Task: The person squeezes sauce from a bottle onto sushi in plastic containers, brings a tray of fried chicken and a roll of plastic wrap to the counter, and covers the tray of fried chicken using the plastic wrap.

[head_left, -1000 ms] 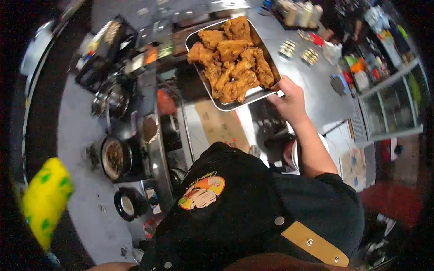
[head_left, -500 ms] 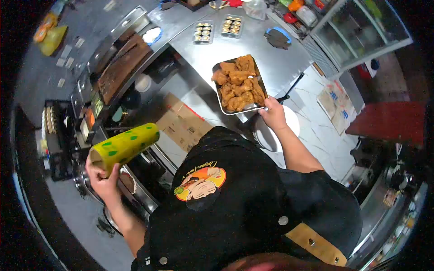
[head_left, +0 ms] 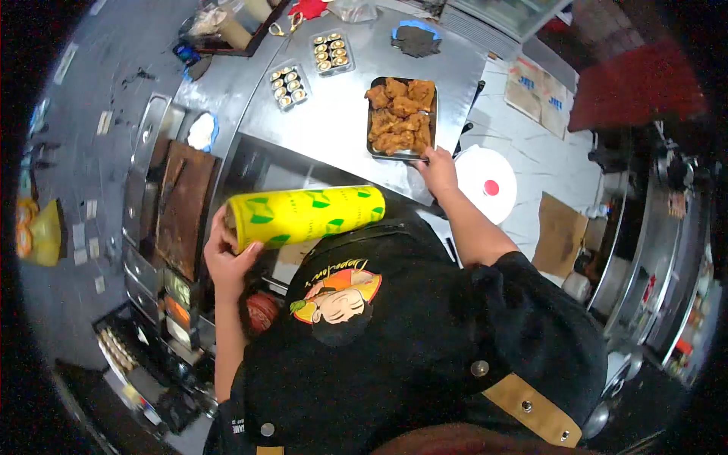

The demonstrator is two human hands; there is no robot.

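Two grips on my feed, left fingers (head_left: 249,255) curled around yellow roll (head_left: 311,216), right fingers (head_left: 432,158) pinching tray (head_left: 387,156) of fried chicken (head_left: 400,117).

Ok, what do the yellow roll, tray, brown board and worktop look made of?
Yellow roll: perhaps plastic or coated paper; smooth, with slight sheen. Tray: probably metal, from its thin, shiny rim. Brown board: likely wood, matte and unevenly stained. Worktop: apparently stainless steel, grey with bright reflections.
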